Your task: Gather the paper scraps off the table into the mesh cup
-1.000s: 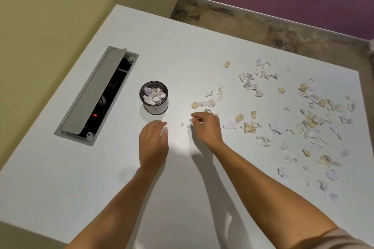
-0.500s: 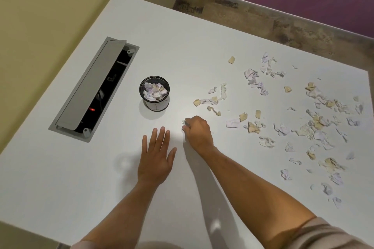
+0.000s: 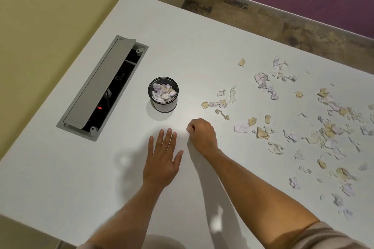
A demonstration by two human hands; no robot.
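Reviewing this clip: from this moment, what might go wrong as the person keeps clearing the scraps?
1. The right hand is curled, apparently around small scraps, though none shows; bits could slip out on the way to the black mesh cup.
2. The cup already looks nearly full of crumpled paper, so added pieces may spill over its rim.
3. The open grey cable hatch in the white table lies just beyond the cup; swept scraps could fall in.

I see bare table (image 3: 182, 32) between my right hand (image 3: 202, 135) and the mesh cup (image 3: 163, 94), so the way there is open. My left hand (image 3: 163, 159) lies flat just beside the right one, below that path. The open cable box (image 3: 103, 87) sits left of the cup. Paper scraps (image 3: 327, 131) cover the right side.
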